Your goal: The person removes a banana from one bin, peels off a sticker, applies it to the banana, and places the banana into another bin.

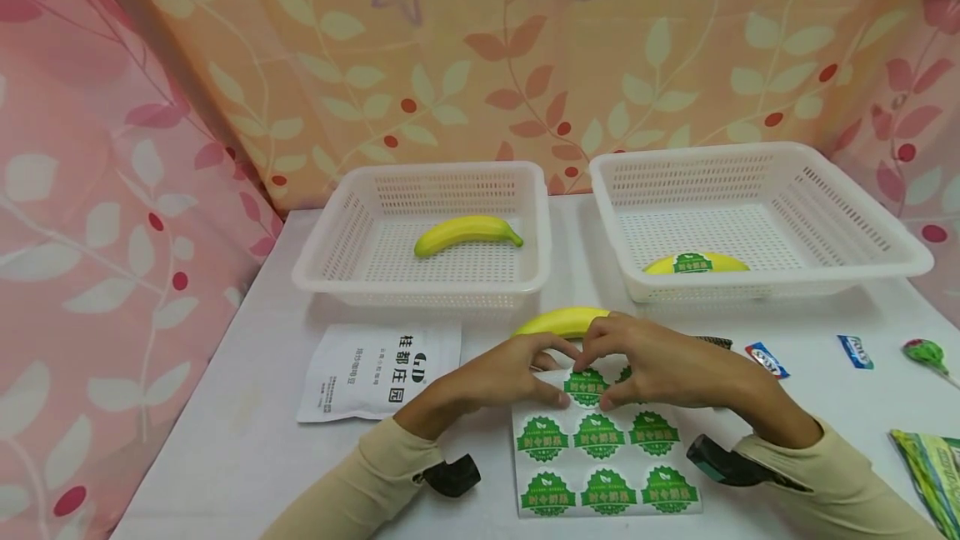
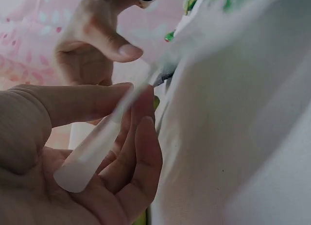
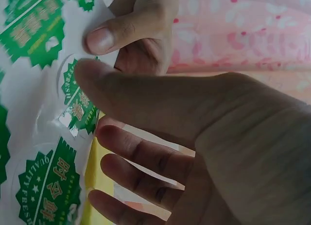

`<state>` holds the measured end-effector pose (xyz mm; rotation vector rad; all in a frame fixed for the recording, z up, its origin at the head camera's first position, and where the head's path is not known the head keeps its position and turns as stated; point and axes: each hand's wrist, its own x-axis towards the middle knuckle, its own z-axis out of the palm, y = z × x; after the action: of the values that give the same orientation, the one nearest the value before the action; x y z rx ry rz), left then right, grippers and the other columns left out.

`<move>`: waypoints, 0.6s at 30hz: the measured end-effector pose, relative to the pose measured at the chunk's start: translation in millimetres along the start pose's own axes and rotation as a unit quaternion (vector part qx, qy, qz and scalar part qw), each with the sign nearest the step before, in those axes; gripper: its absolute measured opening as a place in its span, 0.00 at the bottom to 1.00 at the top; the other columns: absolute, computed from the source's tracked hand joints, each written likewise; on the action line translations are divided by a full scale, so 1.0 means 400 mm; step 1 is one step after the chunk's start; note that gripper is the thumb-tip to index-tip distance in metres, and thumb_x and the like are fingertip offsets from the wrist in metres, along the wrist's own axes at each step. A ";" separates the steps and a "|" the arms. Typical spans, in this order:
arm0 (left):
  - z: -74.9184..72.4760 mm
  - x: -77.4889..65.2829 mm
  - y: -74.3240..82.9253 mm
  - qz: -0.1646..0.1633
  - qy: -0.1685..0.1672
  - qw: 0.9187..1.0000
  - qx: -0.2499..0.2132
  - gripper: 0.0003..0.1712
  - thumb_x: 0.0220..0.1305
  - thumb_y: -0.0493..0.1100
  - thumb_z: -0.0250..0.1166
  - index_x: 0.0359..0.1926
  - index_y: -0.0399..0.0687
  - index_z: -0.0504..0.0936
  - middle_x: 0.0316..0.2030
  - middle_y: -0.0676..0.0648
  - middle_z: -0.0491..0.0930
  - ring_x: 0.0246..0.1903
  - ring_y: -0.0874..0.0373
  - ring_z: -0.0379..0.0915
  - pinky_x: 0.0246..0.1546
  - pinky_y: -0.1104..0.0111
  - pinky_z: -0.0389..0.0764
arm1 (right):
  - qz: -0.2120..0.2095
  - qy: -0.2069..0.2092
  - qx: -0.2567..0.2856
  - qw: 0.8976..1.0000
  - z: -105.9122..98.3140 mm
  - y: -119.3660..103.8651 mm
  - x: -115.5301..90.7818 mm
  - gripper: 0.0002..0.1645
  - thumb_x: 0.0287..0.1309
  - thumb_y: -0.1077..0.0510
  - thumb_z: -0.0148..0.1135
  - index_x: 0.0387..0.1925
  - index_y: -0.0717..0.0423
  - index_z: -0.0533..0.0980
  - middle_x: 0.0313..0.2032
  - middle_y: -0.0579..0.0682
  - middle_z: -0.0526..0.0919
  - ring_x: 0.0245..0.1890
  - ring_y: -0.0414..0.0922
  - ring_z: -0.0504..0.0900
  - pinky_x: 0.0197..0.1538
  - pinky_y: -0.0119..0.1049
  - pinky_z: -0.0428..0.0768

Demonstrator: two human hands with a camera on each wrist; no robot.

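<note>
A white sheet (image 1: 570, 465) of round green stickers lies before me, its far edge raised between both hands. My left hand (image 1: 498, 375) pinches the far left part of the sheet; in the left wrist view the sheet (image 2: 90, 159) curves between thumb and fingers. With its thumb on a green sticker (image 3: 80, 113) at the edge and fingers behind, my right hand (image 1: 660, 361) grips the sheet from the other side. That sticker's rim looks partly lifted in the right wrist view. Just beyond the hands lies a yellow banana (image 1: 558, 322), partly hidden by them.
A left white basket (image 1: 420, 292) holds a plain banana (image 1: 465, 233); a right basket (image 1: 780, 277) holds a stickered banana (image 1: 720, 262). A white pouch (image 1: 375, 369) lies left. Small candy packets (image 1: 855, 352), a lollipop (image 1: 925, 352) and a green-yellow packet (image 1: 930, 473) lie right.
</note>
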<state>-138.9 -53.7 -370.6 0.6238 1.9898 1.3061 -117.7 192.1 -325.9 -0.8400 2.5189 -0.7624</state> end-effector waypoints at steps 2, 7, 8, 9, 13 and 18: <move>-0.002 0.001 0.000 -0.007 -0.002 1.000 -0.014 0.29 0.61 0.39 0.78 0.62 0.60 0.81 0.49 0.56 0.87 0.53 0.64 0.81 0.63 0.61 0.76 | 0.004 -0.008 0.010 1.000 0.003 0.002 0.000 0.23 0.50 0.42 0.85 0.48 0.33 0.86 0.47 0.37 0.80 0.53 0.44 0.77 0.58 0.51 0.81; -0.004 0.002 0.001 -0.018 -0.018 0.998 -0.054 0.31 0.62 0.38 0.77 0.65 0.57 0.79 0.50 0.54 0.87 0.54 0.61 0.81 0.65 0.60 0.76 | -0.013 -0.015 0.018 1.000 0.012 0.012 0.001 0.24 0.51 0.39 0.83 0.49 0.34 0.86 0.47 0.35 0.82 0.50 0.40 0.79 0.53 0.43 0.81; -0.004 0.002 0.001 -0.019 -0.021 0.998 -0.061 0.31 0.62 0.38 0.77 0.65 0.56 0.79 0.51 0.53 0.87 0.55 0.61 0.82 0.65 0.59 0.76 | -0.015 -0.015 0.019 1.000 0.013 0.014 0.002 0.23 0.51 0.39 0.83 0.49 0.34 0.86 0.47 0.35 0.82 0.49 0.40 0.79 0.53 0.42 0.81; -0.003 0.002 0.001 -0.019 -0.023 0.997 -0.066 0.31 0.63 0.37 0.77 0.65 0.55 0.79 0.51 0.53 0.87 0.55 0.60 0.82 0.65 0.60 0.76 | -0.015 -0.016 0.021 1.000 0.014 0.015 0.002 0.23 0.52 0.39 0.82 0.49 0.35 0.86 0.46 0.35 0.82 0.48 0.39 0.79 0.52 0.41 0.81; -0.002 0.002 0.001 -0.020 -0.023 0.997 -0.070 0.30 0.63 0.36 0.77 0.64 0.55 0.80 0.52 0.53 0.87 0.57 0.60 0.81 0.65 0.60 0.76 | -0.008 -0.021 0.028 0.999 0.017 0.018 0.003 0.21 0.54 0.40 0.81 0.49 0.35 0.86 0.45 0.35 0.83 0.47 0.39 0.79 0.51 0.40 0.81; -0.003 0.003 -0.002 -0.023 -0.014 0.999 -0.042 0.28 0.61 0.37 0.78 0.61 0.59 0.82 0.55 0.55 0.84 0.58 0.60 0.79 0.65 0.58 0.76 | -0.025 -0.018 0.026 0.999 0.014 0.020 0.002 0.10 0.61 0.46 0.77 0.44 0.35 0.87 0.42 0.33 0.84 0.47 0.39 0.80 0.51 0.40 0.81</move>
<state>-140.7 -53.8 -371.5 0.5512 1.9052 1.3387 -119.0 194.9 -335.5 -0.8933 2.4442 -0.8166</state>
